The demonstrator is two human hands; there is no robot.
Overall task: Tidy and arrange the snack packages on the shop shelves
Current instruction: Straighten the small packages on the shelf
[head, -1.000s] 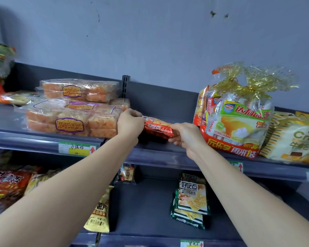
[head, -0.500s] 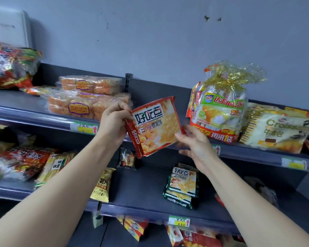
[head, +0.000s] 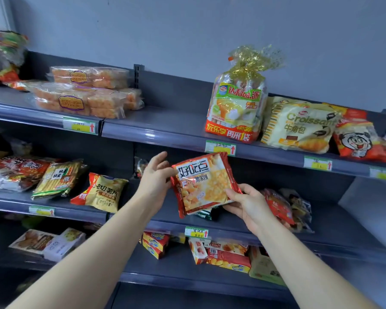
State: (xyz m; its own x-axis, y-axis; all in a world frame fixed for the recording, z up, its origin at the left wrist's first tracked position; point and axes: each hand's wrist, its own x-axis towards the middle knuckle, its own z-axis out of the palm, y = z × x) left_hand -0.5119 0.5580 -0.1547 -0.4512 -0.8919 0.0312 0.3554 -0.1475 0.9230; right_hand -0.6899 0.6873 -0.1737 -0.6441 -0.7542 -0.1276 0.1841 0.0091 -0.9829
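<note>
1. Item: red-orange biscuit packet (head: 204, 184); flat and square, printed face toward the camera, tilted slightly; held in the air in front of the middle shelf (head: 334, 224), below the lip of the upper shelf (head: 165, 132).
2. Right hand (head: 247, 204): gripping the packet's lower right corner; thumb on the front face, fingers curled behind; this hand appears to carry the weight.
3. Left hand (head: 154, 177): fingers extended and loose; tips touching the packet's left edge; not closed round it, a steadying contact only.
4. Position relative to grip: the packet's bulk stands up and to the left of the right-hand pinch; it lies between the two hands, with the top edge unsupported.
5. Step in hand, as judged: setting the packet down on the middle shelf, probably on the green-edged packet (head: 206, 214) partly hidden just beneath it.
6. Handling advice: lower it flat with the label facing outward; square its front edge to the shelf rim above the price tag (head: 196, 232); guide with the left fingertips so the free top edge does not flop; keep it off the red bag (head: 279, 206) just to the right; release only once it rests.
</note>
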